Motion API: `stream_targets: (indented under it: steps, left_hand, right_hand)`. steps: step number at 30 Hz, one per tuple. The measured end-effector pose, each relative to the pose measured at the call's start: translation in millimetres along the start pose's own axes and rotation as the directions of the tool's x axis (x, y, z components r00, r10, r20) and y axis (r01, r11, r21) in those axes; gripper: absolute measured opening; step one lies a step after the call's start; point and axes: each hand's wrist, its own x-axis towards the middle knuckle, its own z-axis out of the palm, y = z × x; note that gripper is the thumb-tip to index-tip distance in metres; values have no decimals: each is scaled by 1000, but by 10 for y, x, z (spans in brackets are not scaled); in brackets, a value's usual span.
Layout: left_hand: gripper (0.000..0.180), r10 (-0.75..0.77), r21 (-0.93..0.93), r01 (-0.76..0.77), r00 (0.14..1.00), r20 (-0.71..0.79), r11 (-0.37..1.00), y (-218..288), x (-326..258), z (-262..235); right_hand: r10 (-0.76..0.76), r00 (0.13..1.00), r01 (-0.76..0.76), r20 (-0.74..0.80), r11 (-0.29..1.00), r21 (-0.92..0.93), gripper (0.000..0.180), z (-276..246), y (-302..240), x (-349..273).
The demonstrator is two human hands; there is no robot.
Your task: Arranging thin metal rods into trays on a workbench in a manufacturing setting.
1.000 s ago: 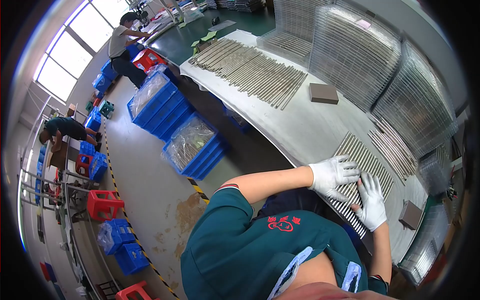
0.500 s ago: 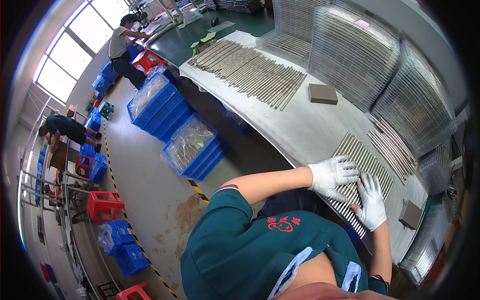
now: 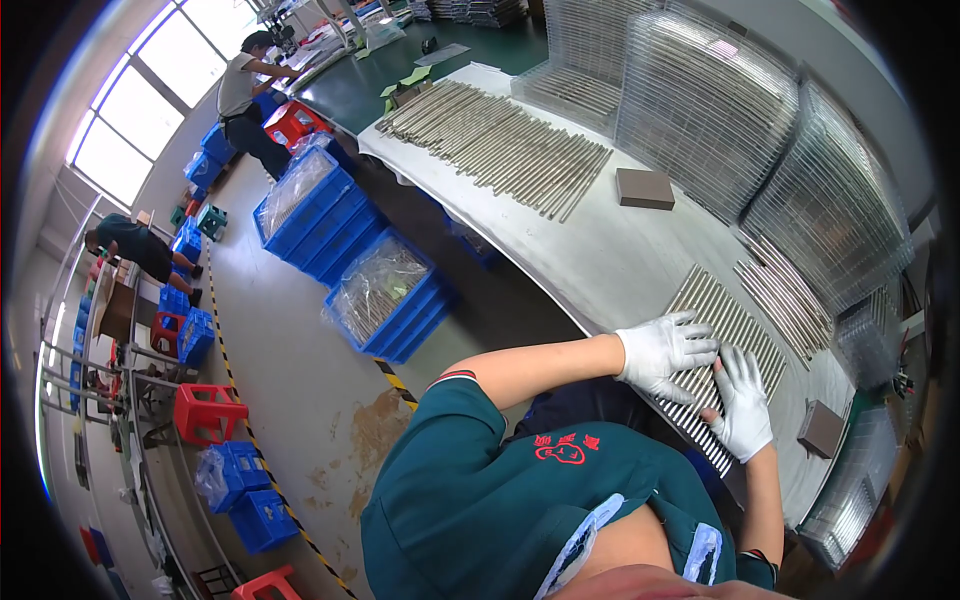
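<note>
A row of thin silvery metal rods [image 3: 735,318] lies side by side on the pale table near me. Flat on this row rests my left hand [image 3: 670,355], in a white glove, its fingers spread. Beside it my right hand [image 3: 742,405], gloved too, also lies on the rods with fingers stretched out; a bare thumb and a fingertip show through the glove. Neither hand grips a rod. Just beyond the row is a looser bunch of rods [image 3: 785,300]. Farther off, a wide layer of similar rods [image 3: 495,145] covers the table's far end.
Clear plastic trays [image 3: 705,105] stand stacked along the table's back. One grey-brown block [image 3: 645,188] sits mid-table, another block [image 3: 821,430] right of my hands. On the floor at left are blue crates [image 3: 395,310] with bagged rods and a red stool [image 3: 208,412]. Two people work farther away.
My hands and the rods beneath them stay in place. In the background at left, the bending person has shifted posture slightly.
</note>
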Motion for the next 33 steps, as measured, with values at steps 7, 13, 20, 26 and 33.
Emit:
stream_targets:
  steps: [7,13,20,26,33]
  left_hand:
    - [73,-7,-4,7,1000,25,1000,-3,3,0]
    - [73,-5,0,5,1000,20,1000,-7,0,2]
    - [72,1,-11,-1,1000,6,1000,-14,2,6]
    - [71,1,-3,-1,1000,7,1000,-13,0,-7]
    - [71,8,-1,-8,1000,19,1000,-2,6,-13]
  right_hand:
    - [-8,1000,8,4,1000,-10,83,11,12,-6]
    - [-9,1000,9,-2,1000,-7,84,2,6,0]
    - [-8,1000,8,-6,1000,-4,85,3,-1,6]
    - [-4,1000,4,-2,1000,-7,85,-2,-7,10]
    - [11,1000,-11,6,1000,10,86,-21,-19,7]
